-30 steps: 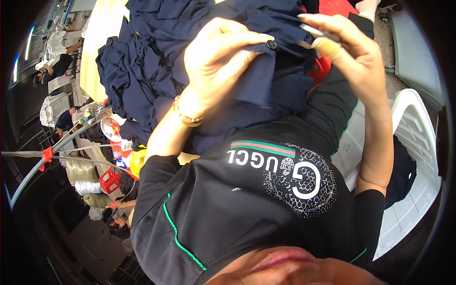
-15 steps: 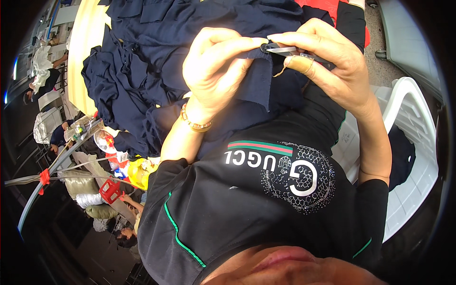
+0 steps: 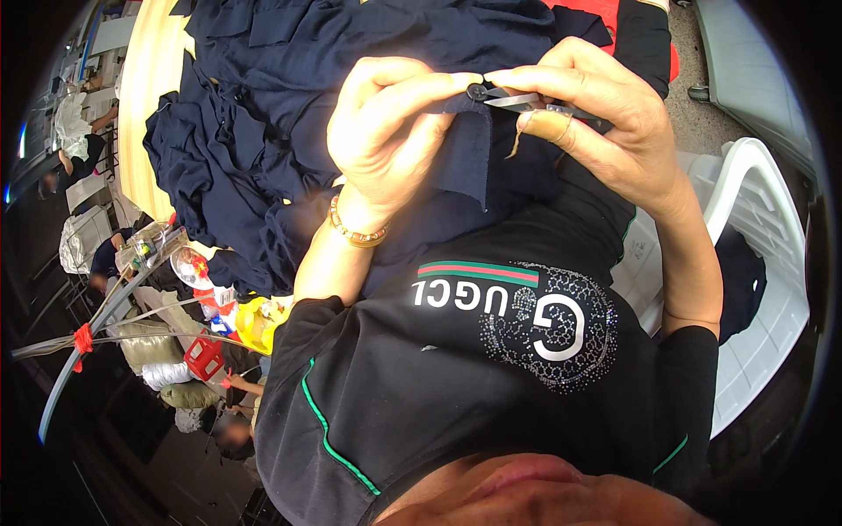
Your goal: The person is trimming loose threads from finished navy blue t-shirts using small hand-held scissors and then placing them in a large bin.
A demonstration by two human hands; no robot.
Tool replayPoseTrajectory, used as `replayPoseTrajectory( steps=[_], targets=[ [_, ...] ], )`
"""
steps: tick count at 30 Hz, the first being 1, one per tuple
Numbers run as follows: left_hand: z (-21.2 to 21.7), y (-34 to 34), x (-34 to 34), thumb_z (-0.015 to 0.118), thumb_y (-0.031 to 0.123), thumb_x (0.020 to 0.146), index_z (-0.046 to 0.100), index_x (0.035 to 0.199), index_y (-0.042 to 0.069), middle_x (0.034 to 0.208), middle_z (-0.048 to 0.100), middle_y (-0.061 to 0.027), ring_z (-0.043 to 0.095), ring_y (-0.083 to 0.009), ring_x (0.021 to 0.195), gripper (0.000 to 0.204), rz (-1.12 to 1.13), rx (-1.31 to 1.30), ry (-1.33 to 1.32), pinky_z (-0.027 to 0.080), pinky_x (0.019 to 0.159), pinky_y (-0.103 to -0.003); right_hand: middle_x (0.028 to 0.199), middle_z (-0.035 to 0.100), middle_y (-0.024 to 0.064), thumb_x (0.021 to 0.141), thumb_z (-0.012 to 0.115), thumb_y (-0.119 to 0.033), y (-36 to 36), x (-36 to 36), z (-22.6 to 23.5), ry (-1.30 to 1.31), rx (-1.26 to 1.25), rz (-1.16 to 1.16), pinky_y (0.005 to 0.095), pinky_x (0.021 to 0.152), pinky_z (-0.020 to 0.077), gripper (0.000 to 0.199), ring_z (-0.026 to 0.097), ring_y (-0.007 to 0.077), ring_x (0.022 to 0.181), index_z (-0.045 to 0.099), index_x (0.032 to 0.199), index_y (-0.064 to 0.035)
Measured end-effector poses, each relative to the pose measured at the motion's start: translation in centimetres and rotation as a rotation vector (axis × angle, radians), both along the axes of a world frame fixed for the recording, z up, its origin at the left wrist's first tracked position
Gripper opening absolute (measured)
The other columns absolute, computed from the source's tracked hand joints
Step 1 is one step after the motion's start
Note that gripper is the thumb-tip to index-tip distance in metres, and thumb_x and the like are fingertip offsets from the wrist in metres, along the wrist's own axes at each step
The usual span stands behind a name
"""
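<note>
Metal snips (image 3: 513,103): long axis sideways, tips left toward button (image 3: 476,92).

Navy cloth (image 3: 469,158), corner hanging down, dark round button (image 3: 476,91) at its upper edge, slim metal snips (image 3: 513,103), tips beside button

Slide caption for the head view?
Left grip pinches navy-blue woven cloth at its round dark button; right grip holds pointed grey metal snips beside it.

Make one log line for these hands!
left hand: pinching navy fabric beside dark button | right hand: holding thread snips, tips near button
</note>
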State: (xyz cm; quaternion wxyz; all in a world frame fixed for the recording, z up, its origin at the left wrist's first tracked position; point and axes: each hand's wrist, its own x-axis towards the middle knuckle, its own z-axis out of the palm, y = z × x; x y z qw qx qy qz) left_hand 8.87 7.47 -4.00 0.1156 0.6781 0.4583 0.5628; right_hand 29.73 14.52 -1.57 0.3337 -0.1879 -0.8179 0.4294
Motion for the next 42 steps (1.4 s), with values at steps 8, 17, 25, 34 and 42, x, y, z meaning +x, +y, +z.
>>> replayPoseTrajectory(
  steps=[8,17,25,34,42],
  targets=[
    [0.2,0.0,-0.1,0.072,-0.008,0.068,0.073,0.093,0.005,0.085,0.062,-0.0057,0.06,-0.0147,0.073,0.029,-0.027,0.015,-0.002,0.049,0.063,-0.023,0.083,0.059,0.004,0.079,0.07,-0.004,0.0,-0.2,-0.2,0.009,-0.046,-0.002,0.0229,0.066,0.0431,0.032,0.054,0.0117,0.074,0.068,0.11,-0.0025],
    [0.2,0.0,-0.1,0.072,-0.008,0.069,0.072,0.094,0.005,0.085,0.062,-0.0057,0.06,-0.0147,0.073,0.028,-0.037,0.022,0.015,0.049,0.063,-0.023,0.081,0.058,0.0037,0.079,0.07,-0.005,-0.1,-0.1,-0.2,0.006,-0.003,-0.01,0.0224,0.065,0.042,0.031,0.054,0.0111,0.074,0.068,0.109,-0.0029],
    [-0.1,0.0,-0.4,0.073,-0.006,0.064,0.073,0.093,0.009,0.084,0.061,-0.0036,0.058,-0.0147,0.073,0.032,0.032,0.05,0.081,0.048,0.064,-0.024,0.083,0.058,0.0044,0.078,0.071,-0.003,-0.2,-0.3,0.2,-0.007,0.02,-0.022,0.0227,0.064,0.0428,0.035,0.054,0.0112,0.073,0.067,0.113,-0.0025],
    [-0.7,0.0,-0.6,0.069,-0.005,0.054,0.074,0.092,0.013,0.081,0.061,0.0001,0.055,-0.0163,0.074,0.043,0.069,0.099,0.18,0.044,0.067,-0.027,0.081,0.058,0.0043,0.076,0.072,-0.003,-0.3,-0.3,0.0,-0.013,0.041,-0.05,0.0234,0.064,0.0436,0.038,0.054,0.0119,0.073,0.067,0.113,-0.003],
    [-1.0,0.2,-0.7,0.068,-0.002,0.052,0.073,0.09,0.012,0.079,0.061,0.0008,0.056,-0.017,0.072,0.041,0.102,0.188,0.238,0.042,0.068,-0.029,0.082,0.06,0.0047,0.076,0.072,-0.003,-1.0,-0.7,-0.1,-0.012,0.033,-0.08,0.0231,0.063,0.0432,0.037,0.054,0.012,0.072,0.066,0.112,-0.0014]
  ],
)
